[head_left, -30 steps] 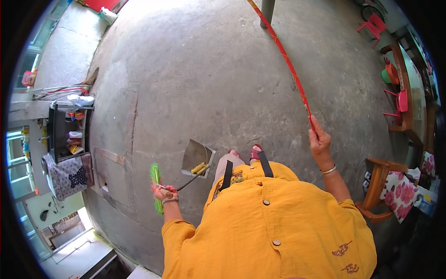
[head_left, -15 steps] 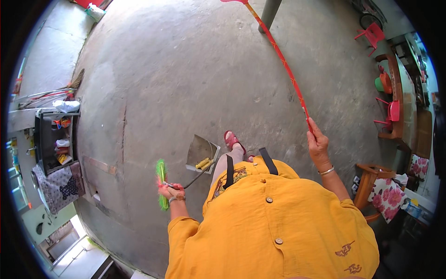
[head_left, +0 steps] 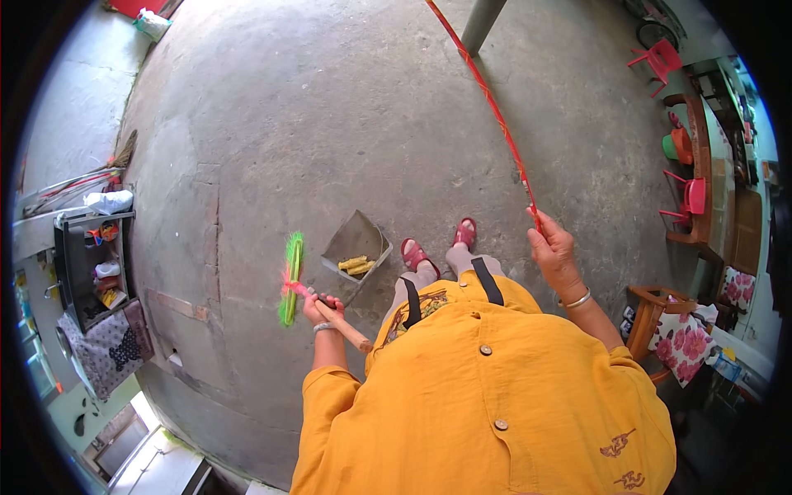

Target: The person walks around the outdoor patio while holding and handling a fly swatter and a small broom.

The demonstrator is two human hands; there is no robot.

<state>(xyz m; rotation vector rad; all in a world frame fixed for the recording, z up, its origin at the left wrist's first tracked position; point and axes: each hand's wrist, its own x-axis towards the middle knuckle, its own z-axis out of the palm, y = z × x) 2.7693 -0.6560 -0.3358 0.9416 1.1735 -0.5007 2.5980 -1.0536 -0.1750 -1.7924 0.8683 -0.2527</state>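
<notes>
My left hand [head_left: 322,310] is closed around the handle of a brush [head_left: 294,272] with bright green bristles and a pink neck. Its wood-coloured handle end [head_left: 350,332] sticks out past my fist toward my body. Just right of the bristles is a grey dustpan [head_left: 356,231] with several long yellow pieces [head_left: 356,265] in it; their kind is unclear. My right hand [head_left: 556,252] grips one end of a long red stick [head_left: 495,101] with gold markings. The stick slants up and left, its far end running out of view at the top.
Beyond the stick stands a grey post [head_left: 482,26]. A dark shelf unit [head_left: 73,268] and brooms [head_left: 103,173] line the left side. On the right are red chairs [head_left: 662,59], a wooden bench [head_left: 704,181] and a wooden chair [head_left: 648,330]. Underfoot is a grey concrete floor [head_left: 289,124].
The brush has risen and turned in view, its wooden handle end now showing. A dark rod from my left hand to the dustpan no longer shows. The red stick's pink far end has left view.
</notes>
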